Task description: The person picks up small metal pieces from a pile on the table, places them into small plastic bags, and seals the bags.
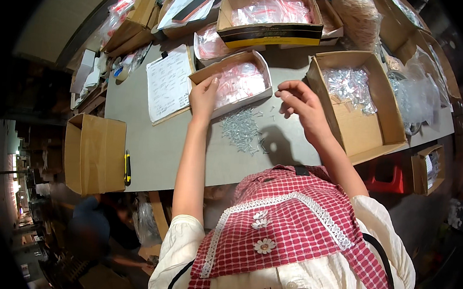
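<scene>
My left hand (203,97) is at the left side of a small open carton (240,103) of clear zip bags with red strips (240,84). Its fingers are pressed together over the bags; what they pinch, if anything, is hidden. To the right of that carton, my right hand (303,107) hovers above the table, its fingers loosely bent and apart, with nothing visible in them. Between my forearms lies a loose pile of small silvery screws (240,131), a few of them scattered toward my right hand.
A big cardboard box (372,133) at right holds filled screw bags (349,85). On the left lie a clipboard with a written sheet (167,85), an open carton (95,155) and a yellow-black utility knife (127,168). Behind, another box (269,40) holds bags. A person (91,223) is at lower left.
</scene>
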The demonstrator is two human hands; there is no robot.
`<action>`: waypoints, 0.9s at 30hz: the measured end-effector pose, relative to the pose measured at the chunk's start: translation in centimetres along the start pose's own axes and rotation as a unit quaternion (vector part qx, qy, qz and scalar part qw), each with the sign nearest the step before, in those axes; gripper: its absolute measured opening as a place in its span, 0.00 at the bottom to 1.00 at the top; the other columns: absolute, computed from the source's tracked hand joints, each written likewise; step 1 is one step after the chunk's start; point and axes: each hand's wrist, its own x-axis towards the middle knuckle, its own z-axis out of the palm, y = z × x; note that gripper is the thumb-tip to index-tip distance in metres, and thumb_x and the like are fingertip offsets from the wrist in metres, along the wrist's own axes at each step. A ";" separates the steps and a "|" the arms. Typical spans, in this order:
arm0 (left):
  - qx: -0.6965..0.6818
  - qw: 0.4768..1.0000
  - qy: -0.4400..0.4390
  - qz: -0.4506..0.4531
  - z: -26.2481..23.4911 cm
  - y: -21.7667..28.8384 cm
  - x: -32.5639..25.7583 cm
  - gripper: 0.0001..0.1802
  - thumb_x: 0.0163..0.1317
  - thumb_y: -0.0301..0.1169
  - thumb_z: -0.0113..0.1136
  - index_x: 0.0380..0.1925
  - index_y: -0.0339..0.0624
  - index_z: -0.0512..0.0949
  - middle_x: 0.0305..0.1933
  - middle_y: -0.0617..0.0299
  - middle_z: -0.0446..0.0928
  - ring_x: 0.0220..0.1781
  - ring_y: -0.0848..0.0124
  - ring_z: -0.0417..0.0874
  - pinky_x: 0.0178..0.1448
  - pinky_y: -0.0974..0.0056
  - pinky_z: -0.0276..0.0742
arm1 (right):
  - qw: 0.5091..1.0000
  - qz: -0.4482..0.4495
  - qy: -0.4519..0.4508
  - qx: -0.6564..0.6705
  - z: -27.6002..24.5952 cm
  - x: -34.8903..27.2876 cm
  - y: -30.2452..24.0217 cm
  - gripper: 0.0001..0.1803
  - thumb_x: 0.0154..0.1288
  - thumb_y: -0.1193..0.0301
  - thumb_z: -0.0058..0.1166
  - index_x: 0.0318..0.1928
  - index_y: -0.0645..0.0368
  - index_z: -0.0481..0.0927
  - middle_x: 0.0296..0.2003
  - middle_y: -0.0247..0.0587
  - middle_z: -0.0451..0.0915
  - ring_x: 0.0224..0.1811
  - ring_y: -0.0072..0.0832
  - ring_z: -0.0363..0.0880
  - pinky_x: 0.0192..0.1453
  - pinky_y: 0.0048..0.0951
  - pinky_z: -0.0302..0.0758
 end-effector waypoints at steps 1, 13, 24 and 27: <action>-0.047 0.999 -0.015 -0.015 0.5 1.3 -0.7 0.18 0.70 0.37 0.59 0.50 0.35 0.84 0.48 0.59 0.86 0.46 0.72 0.83 0.54 0.67 0.75 | 0.999 0.000 -0.027 -0.044 -0.3 0.2 0.6 0.18 0.72 0.66 0.55 0.56 0.63 0.75 0.45 0.36 0.80 0.37 0.18 0.77 0.41 0.21 0.73; -0.405 0.895 -0.145 -0.118 4.2 8.2 -9.9 0.21 0.73 0.35 0.54 0.57 0.30 0.78 0.56 0.56 0.81 0.58 0.70 0.79 0.63 0.67 0.69 | 0.993 0.053 -0.089 0.058 0.9 0.2 3.3 0.13 0.68 0.70 0.61 0.47 0.64 0.76 0.40 0.37 0.82 0.39 0.24 0.82 0.43 0.27 0.78; -0.265 0.946 -0.155 -0.101 3.5 7.3 -10.9 0.08 0.65 0.29 0.65 0.39 0.35 0.80 0.34 0.61 0.84 0.35 0.77 0.83 0.35 0.72 0.78 | 0.990 0.090 -0.110 -0.027 0.3 -0.9 1.4 0.08 0.66 0.74 0.60 0.41 0.65 0.79 0.30 0.35 0.81 0.31 0.23 0.82 0.34 0.25 0.79; -0.265 0.949 -0.142 -0.097 3.7 7.4 -11.5 0.07 0.65 0.27 0.65 0.38 0.34 0.80 0.33 0.61 0.83 0.32 0.78 0.82 0.35 0.74 0.78 | 0.984 0.118 -0.124 -0.049 0.2 -1.0 0.5 0.08 0.65 0.72 0.62 0.39 0.65 0.80 0.27 0.33 0.80 0.30 0.21 0.82 0.33 0.24 0.79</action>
